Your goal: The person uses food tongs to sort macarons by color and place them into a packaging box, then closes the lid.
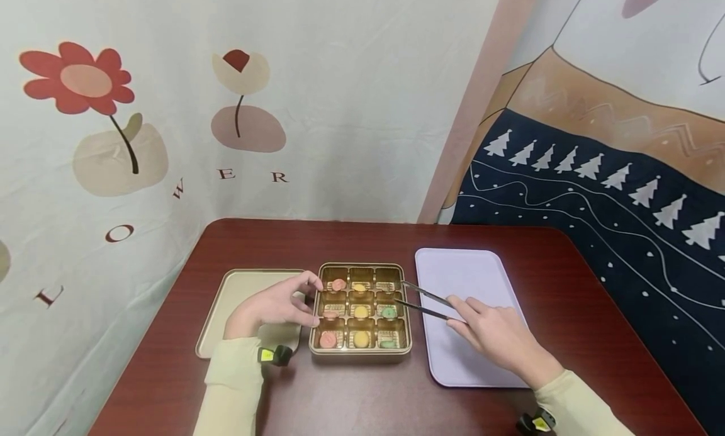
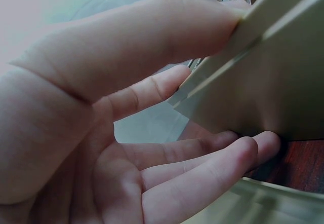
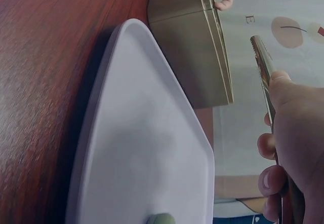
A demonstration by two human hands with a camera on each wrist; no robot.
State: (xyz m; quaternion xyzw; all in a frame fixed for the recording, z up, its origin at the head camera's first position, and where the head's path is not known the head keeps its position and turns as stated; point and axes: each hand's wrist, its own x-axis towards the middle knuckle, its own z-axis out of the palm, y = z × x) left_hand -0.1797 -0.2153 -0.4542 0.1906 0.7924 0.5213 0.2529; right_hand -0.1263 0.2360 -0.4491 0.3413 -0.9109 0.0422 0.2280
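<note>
A gold box (image 1: 404, 354) with nine compartments sits mid-table, holding pink (image 1: 338, 285), yellow (image 1: 360, 311) and green (image 1: 388, 312) sweets. My left hand (image 1: 310, 301) holds the box's left side, thumb on the top rim and fingers low against the wall (image 2: 263, 82). My right hand (image 1: 455, 310) grips metal tweezers (image 1: 425, 301), whose spread tips hang over the box's right column with nothing between them. The right wrist view shows the tweezers (image 3: 263, 67) held beside the box (image 3: 192, 46), above the tray.
The gold lid (image 1: 243, 285) lies left of the box, under my left wrist. A lavender tray (image 1: 464, 272) lies right of the box, beneath my right hand. Printed cloth hangs behind the dark red table (image 1: 362, 241).
</note>
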